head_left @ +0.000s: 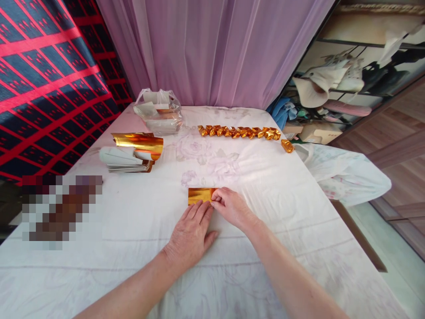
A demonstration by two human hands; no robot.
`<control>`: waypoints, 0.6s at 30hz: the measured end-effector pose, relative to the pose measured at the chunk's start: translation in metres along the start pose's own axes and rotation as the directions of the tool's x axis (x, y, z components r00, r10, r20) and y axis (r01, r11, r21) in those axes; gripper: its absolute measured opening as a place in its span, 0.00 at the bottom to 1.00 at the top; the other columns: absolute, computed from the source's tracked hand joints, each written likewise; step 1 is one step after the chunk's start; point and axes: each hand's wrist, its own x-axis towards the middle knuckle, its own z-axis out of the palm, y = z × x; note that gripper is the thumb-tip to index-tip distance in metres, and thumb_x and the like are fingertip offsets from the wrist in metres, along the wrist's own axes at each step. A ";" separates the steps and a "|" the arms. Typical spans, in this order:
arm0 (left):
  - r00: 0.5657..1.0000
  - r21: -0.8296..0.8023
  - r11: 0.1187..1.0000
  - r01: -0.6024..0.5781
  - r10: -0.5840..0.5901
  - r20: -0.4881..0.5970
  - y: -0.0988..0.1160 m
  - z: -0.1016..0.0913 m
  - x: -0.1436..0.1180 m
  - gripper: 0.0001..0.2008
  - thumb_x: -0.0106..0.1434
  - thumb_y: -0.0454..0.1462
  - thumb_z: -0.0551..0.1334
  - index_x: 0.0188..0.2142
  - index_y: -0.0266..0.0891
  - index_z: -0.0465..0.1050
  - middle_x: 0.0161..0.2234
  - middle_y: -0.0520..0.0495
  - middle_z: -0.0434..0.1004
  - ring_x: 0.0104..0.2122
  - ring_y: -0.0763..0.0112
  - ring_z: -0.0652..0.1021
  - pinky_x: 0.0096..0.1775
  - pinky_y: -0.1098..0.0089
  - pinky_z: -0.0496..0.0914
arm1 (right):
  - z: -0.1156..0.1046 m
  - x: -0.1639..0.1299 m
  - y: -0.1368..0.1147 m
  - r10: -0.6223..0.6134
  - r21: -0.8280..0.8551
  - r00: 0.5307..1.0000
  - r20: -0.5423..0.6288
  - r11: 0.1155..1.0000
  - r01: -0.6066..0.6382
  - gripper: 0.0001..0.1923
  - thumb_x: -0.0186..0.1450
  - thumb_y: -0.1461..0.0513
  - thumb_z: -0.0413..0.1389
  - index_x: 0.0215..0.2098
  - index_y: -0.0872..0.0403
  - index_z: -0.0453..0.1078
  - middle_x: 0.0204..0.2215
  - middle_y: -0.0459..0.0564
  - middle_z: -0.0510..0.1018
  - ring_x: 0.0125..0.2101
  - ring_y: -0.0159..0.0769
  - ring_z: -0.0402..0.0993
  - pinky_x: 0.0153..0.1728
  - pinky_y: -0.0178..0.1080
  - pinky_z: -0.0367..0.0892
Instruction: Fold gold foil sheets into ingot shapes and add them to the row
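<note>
Head view, low centre of the frame: a small sheet of gold foil paper (199, 195) lies flat on the white flowered tablecloth (265, 186). The left hand (191, 235) lies palm down, fingers stretched and flat, fingertips pressing the sheet's near edge, grasping nothing. The right hand (232, 206) comes in from the right, its thumb and fingertips pinched on the sheet's right end.

At centre left, a stack of foil sheets (133, 153) sits with its top gold leaf curling upward. Behind it, toward upper centre, a clear plastic bag (159, 113) holds more paper. Across the upper middle runs a row of folded gold pieces (239, 132), touching end to end, with one loose folded piece (287, 145) just beside its right end. A lilac curtain (212, 48) hangs behind the table.
</note>
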 end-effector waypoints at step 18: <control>0.997 -0.008 1.000 -0.004 0.004 -0.075 -0.005 0.001 0.002 0.23 0.67 0.44 0.57 0.58 0.36 0.64 0.56 0.36 0.68 0.58 0.53 0.69 0.60 0.51 0.64 | -0.006 0.014 0.005 -0.033 0.045 0.997 0.064 0.999 0.030 0.12 0.56 0.74 0.55 0.31 0.53 0.74 0.27 0.42 0.78 0.29 0.29 0.74 0.33 0.30 0.66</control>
